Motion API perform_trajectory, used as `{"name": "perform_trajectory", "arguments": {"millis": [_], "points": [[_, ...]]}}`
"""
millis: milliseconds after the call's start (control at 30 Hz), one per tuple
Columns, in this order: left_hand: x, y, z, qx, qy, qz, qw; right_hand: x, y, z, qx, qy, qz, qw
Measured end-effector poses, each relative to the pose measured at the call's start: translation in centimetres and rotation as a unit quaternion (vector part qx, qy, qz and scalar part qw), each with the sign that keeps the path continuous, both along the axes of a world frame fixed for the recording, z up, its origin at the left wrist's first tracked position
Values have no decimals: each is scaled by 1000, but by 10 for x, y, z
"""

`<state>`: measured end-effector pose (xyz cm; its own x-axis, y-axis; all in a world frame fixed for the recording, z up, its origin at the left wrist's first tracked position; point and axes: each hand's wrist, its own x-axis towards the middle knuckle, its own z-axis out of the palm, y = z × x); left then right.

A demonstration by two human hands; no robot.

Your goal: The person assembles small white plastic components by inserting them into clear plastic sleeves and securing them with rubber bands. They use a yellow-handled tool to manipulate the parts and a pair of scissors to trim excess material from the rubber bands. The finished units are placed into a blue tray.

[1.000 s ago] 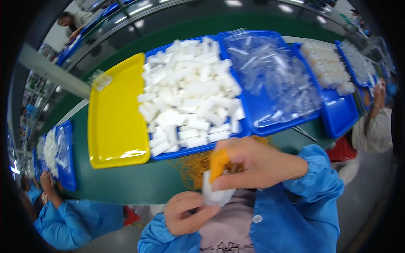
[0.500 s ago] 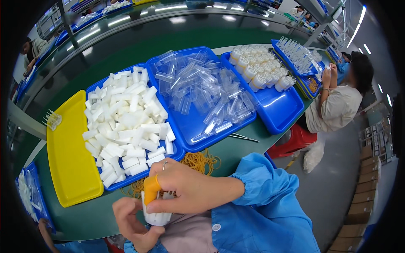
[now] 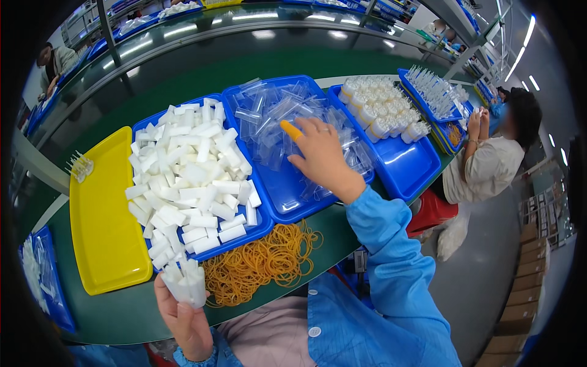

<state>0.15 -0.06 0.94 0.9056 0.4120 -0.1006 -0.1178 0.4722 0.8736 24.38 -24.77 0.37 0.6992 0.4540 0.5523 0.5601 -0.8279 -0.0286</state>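
My left hand (image 3: 185, 327), near the table's front edge, is closed round a white plastic part with prongs on top (image 3: 186, 284). My right hand (image 3: 323, 153) reaches over the blue tray of clear plastic pieces (image 3: 286, 199), fingers apart, with an orange finger cot (image 3: 291, 130) on one finger. Beneath it lie loose clear plastic pieces (image 3: 269, 113); the fingertips partly hide some. White foam-like blocks (image 3: 183, 159) are heaped in the blue tray to the left. Tan rubber bands (image 3: 260, 266) lie piled on the green table between my hands.
A yellow tray (image 3: 110, 226) stands far left, with a small white pronged part (image 3: 79, 166) at its rim. Rows of banded white assemblies (image 3: 382, 110) sit in a blue tray (image 3: 406, 165) on the right. Beyond it a co-worker (image 3: 489, 153) sits beside a red stool (image 3: 433, 214).
My right hand has left the white part and moved up and right over the clear pieces. My left hand keeps hold of the part. More of the rubber bands now shows.
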Motion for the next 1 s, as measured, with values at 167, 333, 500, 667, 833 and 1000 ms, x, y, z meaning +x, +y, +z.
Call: {"name": "perform_trajectory", "arguments": {"millis": [167,333,500,667,833,1000], "points": [[1,-2,-1,17,1,-9,1000,-7,4,-5,7,69,32,997],[2,-4,-4,43,-2,-9,999,-4,-1,3,50,-8,40,998],[-1,-9,-4,38,12,-51,998,-22,-2,29,264,146,50,952],[-7,-7,-9,131,-65,-108,983,-107,24,73,454,383,224,772],[-1,-6,-5,228,-122,-163,952,-159,37,64,468,359,224,776],[-4,-5,-2,272,-141,-140,941,-166,44,50,511,401,250,718]]}}
